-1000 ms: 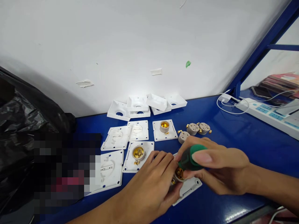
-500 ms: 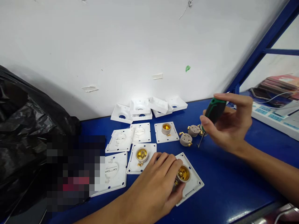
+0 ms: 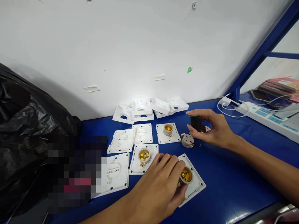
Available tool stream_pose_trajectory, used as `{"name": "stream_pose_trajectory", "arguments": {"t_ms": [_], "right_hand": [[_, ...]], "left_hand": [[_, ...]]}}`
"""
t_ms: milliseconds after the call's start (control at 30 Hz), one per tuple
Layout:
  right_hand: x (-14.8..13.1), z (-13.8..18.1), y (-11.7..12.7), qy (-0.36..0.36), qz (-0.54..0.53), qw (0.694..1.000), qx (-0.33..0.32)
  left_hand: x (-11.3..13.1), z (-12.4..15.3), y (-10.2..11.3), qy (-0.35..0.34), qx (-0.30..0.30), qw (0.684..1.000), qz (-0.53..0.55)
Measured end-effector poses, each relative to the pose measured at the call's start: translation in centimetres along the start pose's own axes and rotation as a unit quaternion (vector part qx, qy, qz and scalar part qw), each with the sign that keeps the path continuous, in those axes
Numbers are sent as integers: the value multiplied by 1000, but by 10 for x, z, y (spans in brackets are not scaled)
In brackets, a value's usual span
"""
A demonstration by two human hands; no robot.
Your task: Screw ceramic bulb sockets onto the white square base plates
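A: Your left hand (image 3: 161,183) lies over the near white plate (image 3: 195,183) on the blue counter (image 3: 229,186), fingers curled and pressed around the brass lamp socket (image 3: 186,175) at the plate's middle. That grip pins the socket at its left side; the open brass mouth faces up.

B: And my right hand?

A: Your right hand (image 3: 213,130) is farther back, low over the counter, thumb and fingers pinched on the green handle of a screwdriver (image 3: 195,123). The handle stands roughly upright; a thin bit of the shaft shows below your hand, close to the counter.

B: What's beside it?

A: A loose grey socket base (image 3: 187,140) with brass tabs sits just left of the screwdriver. Further left, a plate with a socket (image 3: 168,133), and nearer you a second plate with a socket (image 3: 144,155). Three bare plates (image 3: 121,140) lie left of those, and a heap of white covers (image 3: 149,108) rests against the wall.

B: Anything else?

A: A black plastic bag (image 3: 25,124) at far left, and a white power strip (image 3: 268,116) with a cable at far right.
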State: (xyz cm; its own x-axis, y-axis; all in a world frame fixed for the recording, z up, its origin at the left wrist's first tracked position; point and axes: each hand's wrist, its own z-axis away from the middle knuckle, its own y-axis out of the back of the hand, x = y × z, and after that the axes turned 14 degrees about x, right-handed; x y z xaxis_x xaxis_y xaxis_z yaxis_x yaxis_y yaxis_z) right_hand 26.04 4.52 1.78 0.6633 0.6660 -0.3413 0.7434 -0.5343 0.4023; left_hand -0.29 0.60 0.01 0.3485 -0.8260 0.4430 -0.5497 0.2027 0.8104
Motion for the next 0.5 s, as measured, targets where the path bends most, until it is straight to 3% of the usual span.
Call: {"name": "stream_pose_trajectory", "arguments": {"t_ms": [333, 500], "right_hand": [[-2, -3, 4, -12, -13, 1000, 26], [-5, -1, 1, -36, -52, 998, -7]], "left_hand": [[0, 0, -2, -3, 8, 1000, -2], [1, 0, 0, -9, 15, 1000, -5]]}}
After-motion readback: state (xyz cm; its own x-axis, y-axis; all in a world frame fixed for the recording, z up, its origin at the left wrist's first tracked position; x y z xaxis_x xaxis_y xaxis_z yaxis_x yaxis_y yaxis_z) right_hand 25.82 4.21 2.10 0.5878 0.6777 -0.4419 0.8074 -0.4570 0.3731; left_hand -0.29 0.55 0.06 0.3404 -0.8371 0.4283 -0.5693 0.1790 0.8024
